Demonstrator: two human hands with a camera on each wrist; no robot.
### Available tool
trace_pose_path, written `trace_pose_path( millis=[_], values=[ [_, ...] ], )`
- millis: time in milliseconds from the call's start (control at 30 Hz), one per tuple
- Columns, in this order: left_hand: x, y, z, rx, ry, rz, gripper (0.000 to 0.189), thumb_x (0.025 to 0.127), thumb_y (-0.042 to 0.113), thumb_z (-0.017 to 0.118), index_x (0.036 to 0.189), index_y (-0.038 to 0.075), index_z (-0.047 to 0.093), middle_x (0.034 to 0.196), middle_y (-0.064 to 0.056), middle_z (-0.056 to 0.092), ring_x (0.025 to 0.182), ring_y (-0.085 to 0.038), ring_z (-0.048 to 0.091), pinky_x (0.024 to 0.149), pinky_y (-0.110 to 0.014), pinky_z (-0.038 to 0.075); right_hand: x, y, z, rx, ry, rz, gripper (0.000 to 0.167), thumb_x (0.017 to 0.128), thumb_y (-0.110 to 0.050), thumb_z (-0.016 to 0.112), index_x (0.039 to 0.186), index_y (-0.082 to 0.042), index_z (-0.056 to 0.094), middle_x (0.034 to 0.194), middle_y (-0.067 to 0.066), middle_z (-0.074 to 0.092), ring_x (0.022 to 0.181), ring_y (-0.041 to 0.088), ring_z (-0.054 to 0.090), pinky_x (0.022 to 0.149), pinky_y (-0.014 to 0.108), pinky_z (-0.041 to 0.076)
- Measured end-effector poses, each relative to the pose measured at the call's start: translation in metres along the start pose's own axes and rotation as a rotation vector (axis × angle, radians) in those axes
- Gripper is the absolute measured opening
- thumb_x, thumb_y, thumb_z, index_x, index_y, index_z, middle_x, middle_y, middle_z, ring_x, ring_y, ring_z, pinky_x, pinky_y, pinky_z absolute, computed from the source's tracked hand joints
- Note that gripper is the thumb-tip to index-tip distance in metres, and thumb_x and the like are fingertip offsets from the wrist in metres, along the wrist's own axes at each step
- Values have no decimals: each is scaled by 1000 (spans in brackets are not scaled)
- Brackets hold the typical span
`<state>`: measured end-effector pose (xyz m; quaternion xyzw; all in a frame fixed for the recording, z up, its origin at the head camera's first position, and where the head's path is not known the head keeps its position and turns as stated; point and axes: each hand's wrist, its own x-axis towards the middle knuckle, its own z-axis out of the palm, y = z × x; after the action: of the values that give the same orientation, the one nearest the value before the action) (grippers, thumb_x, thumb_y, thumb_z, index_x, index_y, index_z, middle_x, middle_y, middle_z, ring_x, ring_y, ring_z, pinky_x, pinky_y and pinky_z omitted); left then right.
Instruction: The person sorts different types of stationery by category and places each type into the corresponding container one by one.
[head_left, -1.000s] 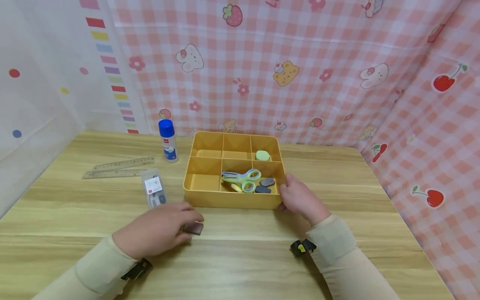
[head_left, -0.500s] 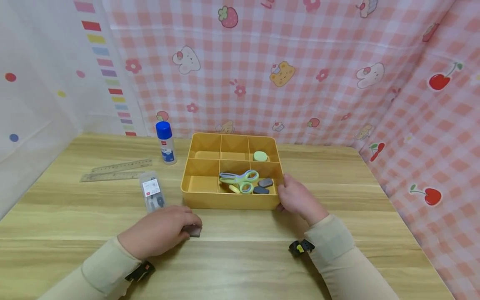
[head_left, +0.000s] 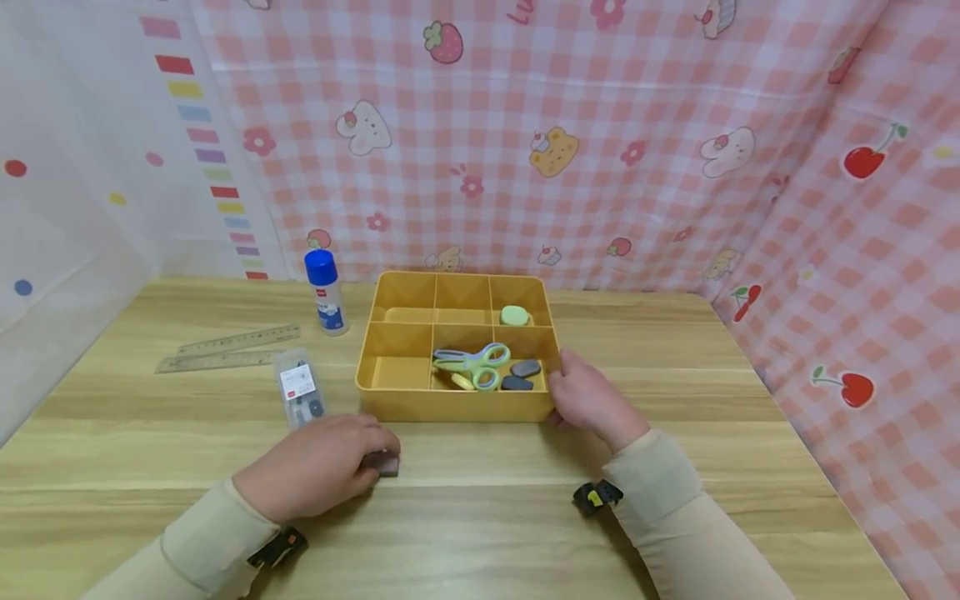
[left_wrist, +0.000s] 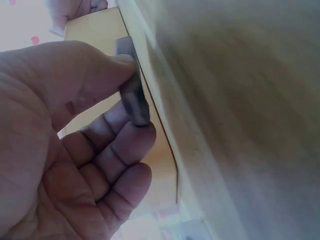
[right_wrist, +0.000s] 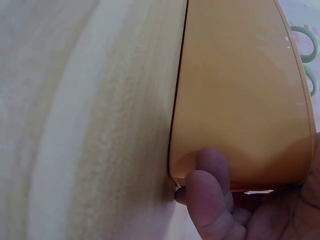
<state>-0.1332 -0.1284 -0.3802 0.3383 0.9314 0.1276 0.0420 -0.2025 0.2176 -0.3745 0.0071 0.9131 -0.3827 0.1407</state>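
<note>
In the head view my left hand (head_left: 318, 462) holds a small dark grey-brown block (head_left: 386, 464) low over the table, in front of the box. The left wrist view shows the thumb on one face of this block (left_wrist: 133, 97), with fingertips against its other side. My right hand (head_left: 594, 397) grips the front right corner of a yellow divided box (head_left: 453, 407); its fingers curl round that corner in the right wrist view. Green-and-purple scissors (head_left: 472, 358), two dark grey pieces (head_left: 525, 368) and a yellow piece (head_left: 462, 381) lie in the front right compartment.
A pale green rounded item (head_left: 514, 315) sits in the back right compartment. Left of the box stand a blue-capped glue bottle (head_left: 326, 292), a clear labelled case (head_left: 297, 387) and two clear rulers (head_left: 225, 350). Checked cloth (head_left: 480, 125) hangs behind the table.
The left thumb and fingers have drawn closer round the dark block, and the left hand sits slightly further right. The right hand stays on the box corner. The head view has tilted a little.
</note>
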Motion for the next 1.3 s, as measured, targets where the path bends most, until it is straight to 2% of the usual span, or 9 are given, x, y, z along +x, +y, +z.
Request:
trace_pose_path(
  millis=[233, 500, 600, 767, 1067, 1300],
  values=[
    [2, 7, -7, -11, 31, -1, 17, 97, 25, 75, 114, 24, 73, 101, 14, 66, 90, -2, 60, 86, -36, 57, 0, 0, 1, 5, 1, -3, 37, 108, -16, 33, 137, 1, 49, 89, 17, 69, 71, 24, 69, 64, 37, 59],
    [10, 14, -15, -64, 82, 8, 16, 99, 23, 70, 114, 26, 70, 101, 18, 62, 90, -1, 56, 85, -32, 55, 1, 1, 2, -9, 5, 3, 39, 108, -16, 33, 140, 1, 47, 90, 17, 69, 71, 24, 69, 63, 36, 59],
    [16, 19, -19, -85, 95, 6, 15, 99, 23, 68, 113, 28, 70, 101, 19, 62, 90, -2, 55, 85, -32, 54, 1, 1, 1, -7, 7, -3, 39, 108, -16, 34, 141, 1, 46, 90, 17, 69, 70, 24, 69, 63, 36, 59],
    [27, 30, -24, -83, 154, 30, 12, 99, 24, 69, 111, 26, 70, 98, 18, 62, 88, -4, 56, 83, -30, 54, 0, 2, 1, -12, 3, -11, 40, 108, -15, 34, 141, 2, 46, 90, 17, 69, 69, 24, 68, 63, 35, 59],
    [50, 44, -26, -128, 246, 57, 17, 100, 22, 70, 116, 20, 71, 97, 13, 62, 87, -8, 57, 82, -29, 52, 0, 1, 0, -12, 6, -3, 41, 108, -16, 34, 143, 0, 46, 91, 17, 69, 70, 23, 68, 63, 35, 58],
    [72, 57, -26, -128, 281, 72, 23, 100, 22, 67, 120, 14, 72, 105, 6, 66, 90, -10, 57, 84, -31, 54, 0, 1, -1, -15, 0, 2, 42, 109, -17, 34, 146, 0, 45, 94, 17, 69, 74, 24, 68, 64, 34, 57]
  ],
)
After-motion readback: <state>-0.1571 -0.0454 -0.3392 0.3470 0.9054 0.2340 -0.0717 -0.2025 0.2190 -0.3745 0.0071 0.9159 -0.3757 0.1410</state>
